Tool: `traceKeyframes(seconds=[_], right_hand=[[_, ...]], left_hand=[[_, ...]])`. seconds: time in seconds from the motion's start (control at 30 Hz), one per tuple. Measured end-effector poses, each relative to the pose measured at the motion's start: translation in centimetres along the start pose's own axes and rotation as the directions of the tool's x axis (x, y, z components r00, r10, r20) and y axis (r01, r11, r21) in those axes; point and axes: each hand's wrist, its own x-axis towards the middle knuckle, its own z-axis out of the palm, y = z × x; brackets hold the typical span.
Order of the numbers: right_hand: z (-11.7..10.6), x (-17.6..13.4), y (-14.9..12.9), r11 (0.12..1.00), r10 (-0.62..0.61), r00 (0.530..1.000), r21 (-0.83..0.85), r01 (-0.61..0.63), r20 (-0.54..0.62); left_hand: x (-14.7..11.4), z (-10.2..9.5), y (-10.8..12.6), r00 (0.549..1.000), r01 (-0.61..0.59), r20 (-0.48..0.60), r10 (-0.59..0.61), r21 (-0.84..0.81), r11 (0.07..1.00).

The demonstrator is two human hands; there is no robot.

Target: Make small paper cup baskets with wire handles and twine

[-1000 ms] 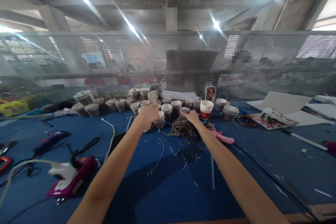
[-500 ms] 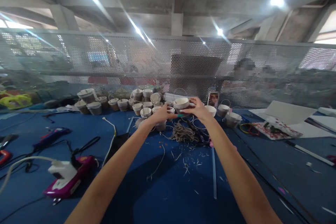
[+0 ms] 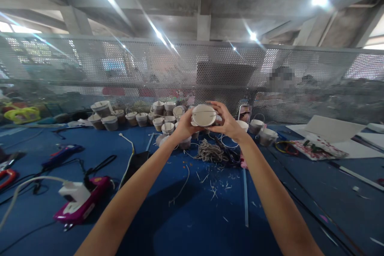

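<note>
We find L hand [image 3: 184, 125] and R hand [image 3: 227, 122] gripping opp. sides of pot [image 3: 204, 119], held betw. them, neither nearer; axis tips twd. us, thin wire [image 3: 205, 111] across mouth. Base hidden, clearance unconfirmed. Beyond: other pots [image 3: 110, 123], tabletop [image 3: 186, 228]. Vs. prev. frame: mouth turned further our way.

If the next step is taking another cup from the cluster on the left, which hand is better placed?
The left hand, probably: it is nearer the clustered cups, while the right hand, beyond the held cup, would have to reach across. Both grip that cup, so the left must let go first.
</note>
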Motion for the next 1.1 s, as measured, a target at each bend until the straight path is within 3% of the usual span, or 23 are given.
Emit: traceKeyframes(seconds=[0.2,0.4,0.57,0.67,0.83,0.9,1.0,1.03,1.1], right_hand=[[-0.4,-0.2,-0.5,0.998,-0.058,0.998,0.015,0.058,0.018],[-1.1,-0.5,-0.2,0.996,0.006,0.997,0.085,-0.013,0.073],[-0.9,0.0,0.9,0.988,0.116,0.993,0.1,-0.117,0.009],[-0.5,0.3,1.6,0.985,0.172,0.982,0.018,-0.171,-0.082],[0.2,0.6,2.0,0.928,0.066,0.957,-0.334,-0.163,-0.283],[0.0,0.7,1.5,0.888,0.066,0.957,-0.421,-0.184,-0.281],[-1.9,0.0,0.3,0.84,0.173,0.972,-0.491,-0.23,-0.16],[-2.9,-0.6,-0.2,0.803,0.252,0.962,-0.533,-0.267,-0.101],[-5.1,-2.2,-0.6,0.706,0.378,0.92,-0.611,-0.357,-0.101]], left_hand=[[0.2,-1.1,2.0,0.982,-0.166,-0.043,0.181,0.239,0.957],[0.1,-1.4,2.4,0.984,-0.143,-0.055,0.167,0.309,0.94],[0.2,-1.4,2.1,0.995,-0.072,-0.042,0.091,0.336,0.939],[0.2,-1.4,1.8,0.996,-0.063,-0.039,0.081,0.332,0.941],[0.1,-1.3,1.7,0.998,-0.03,-0.041,0.048,0.372,0.928],[0.2,-1.2,1.8,0.999,-0.01,-0.037,0.027,0.387,0.922],[0.1,-1.3,1.8,1.0,0.005,0.005,-0.008,0.367,0.93],[0.0,-1.3,1.7,0.999,0.01,0.035,-0.023,0.335,0.942],[-0.6,-1.2,1.5,0.989,0.043,0.129,-0.072,0.219,0.975]])
